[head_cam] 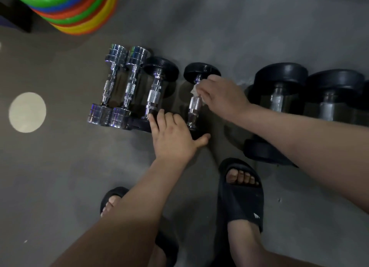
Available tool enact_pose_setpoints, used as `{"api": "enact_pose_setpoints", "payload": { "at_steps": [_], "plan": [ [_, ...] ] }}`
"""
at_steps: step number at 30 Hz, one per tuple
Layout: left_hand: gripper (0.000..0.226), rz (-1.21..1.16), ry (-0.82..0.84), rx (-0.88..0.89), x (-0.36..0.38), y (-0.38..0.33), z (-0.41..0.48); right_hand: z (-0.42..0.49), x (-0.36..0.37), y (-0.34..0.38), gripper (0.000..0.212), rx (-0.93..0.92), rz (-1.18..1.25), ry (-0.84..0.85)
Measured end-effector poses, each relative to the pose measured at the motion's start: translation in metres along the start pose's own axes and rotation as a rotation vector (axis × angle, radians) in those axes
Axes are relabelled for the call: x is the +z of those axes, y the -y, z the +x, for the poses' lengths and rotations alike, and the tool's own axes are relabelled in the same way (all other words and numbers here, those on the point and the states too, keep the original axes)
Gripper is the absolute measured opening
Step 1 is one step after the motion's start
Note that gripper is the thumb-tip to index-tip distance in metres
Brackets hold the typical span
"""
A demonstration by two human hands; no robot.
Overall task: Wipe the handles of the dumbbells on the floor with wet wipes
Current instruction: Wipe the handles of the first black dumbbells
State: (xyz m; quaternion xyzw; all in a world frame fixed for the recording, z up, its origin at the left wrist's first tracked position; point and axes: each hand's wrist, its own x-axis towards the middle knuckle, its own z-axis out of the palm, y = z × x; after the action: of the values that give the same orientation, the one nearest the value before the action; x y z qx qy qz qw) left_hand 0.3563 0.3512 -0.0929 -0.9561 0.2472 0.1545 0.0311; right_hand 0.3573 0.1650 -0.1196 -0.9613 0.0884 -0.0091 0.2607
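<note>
- Standing at the far left, a stack of coloured discs (75, 9) is well apart from the row; a pale spot (27, 112) marks the grey floor (60, 167).
- Six weights lie side by side on the floor. From the left: a chrome pair (119, 85), touching each other; a black-headed one (154, 93) just beside them; the dumbbell (194, 107) being wiped; and a big pair (279, 83).
- Two feet in black slippers (243, 198) stand at the near edge, the right one near the big pair.
- The right forearm crosses over the big pair and hides their near ends.
- Left hand (173, 137): fingers straight and spread, laid flat over the near head of the dumbbell and hiding it; the fingertips reach the black-headed one.
- Right hand (223, 99): fingers curled, pinching a crumpled white wipe (194, 91) against the upper handle, just below the far head.
- The handle is bright chrome with a knurled middle, bare below the wipe. The far head is round and black.
</note>
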Motion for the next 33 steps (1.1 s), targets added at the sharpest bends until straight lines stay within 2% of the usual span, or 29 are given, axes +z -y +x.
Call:
{"api": "enact_pose_setpoints", "payload": {
  "at_steps": [1,5,8,10,12,14,16,20,25,27,29,31,33],
  "plan": [
    [0.105,0.002,0.008,-0.004,-0.001,0.000,0.000,-0.004,0.001,0.002,0.019,-0.009,-0.007,0.008],
    [0.107,0.060,0.044,-0.025,-0.005,0.006,-0.001,-0.041,-0.003,0.018,0.028,-0.175,0.152,0.242],
    [0.108,0.085,0.062,-0.038,-0.006,0.017,-0.006,-0.047,-0.005,0.018,0.028,-0.294,0.131,0.290],
    [0.109,0.091,0.074,-0.045,-0.005,0.023,-0.008,-0.034,-0.007,0.019,0.023,-0.225,0.069,0.244],
    [0.109,0.091,0.093,-0.051,-0.005,0.025,-0.007,-0.015,-0.010,0.020,0.020,-0.127,0.038,0.124],
    [0.111,0.091,0.116,-0.046,-0.005,0.024,-0.007,0.002,-0.010,0.019,0.022,-0.030,0.037,0.018],
    [0.112,0.094,0.132,-0.042,-0.006,0.023,-0.007,0.010,-0.003,0.018,0.023,0.032,0.024,-0.016],
    [0.111,0.091,0.128,-0.035,-0.004,0.028,-0.005,-0.006,0.011,0.024,0.030,0.044,-0.005,0.050],
    [0.109,0.074,0.091,-0.014,0.001,0.033,-0.004,-0.029,-0.001,0.021,0.027,-0.199,0.026,0.288],
    [0.108,0.065,0.097,-0.012,0.000,0.033,-0.004,-0.014,-0.010,0.021,0.018,-0.136,0.031,0.289],
    [0.108,0.067,0.104,-0.014,-0.001,0.032,-0.004,0.005,-0.017,0.028,0.015,0.039,0.134,0.271],
    [0.109,0.071,0.102,-0.018,-0.001,0.030,-0.005,0.019,-0.014,0.031,0.016,0.201,0.282,0.320],
    [0.109,0.074,0.106,-0.021,-0.003,0.029,-0.005,0.021,-0.015,0.031,0.015,0.252,0.195,0.355]
  ]
}}
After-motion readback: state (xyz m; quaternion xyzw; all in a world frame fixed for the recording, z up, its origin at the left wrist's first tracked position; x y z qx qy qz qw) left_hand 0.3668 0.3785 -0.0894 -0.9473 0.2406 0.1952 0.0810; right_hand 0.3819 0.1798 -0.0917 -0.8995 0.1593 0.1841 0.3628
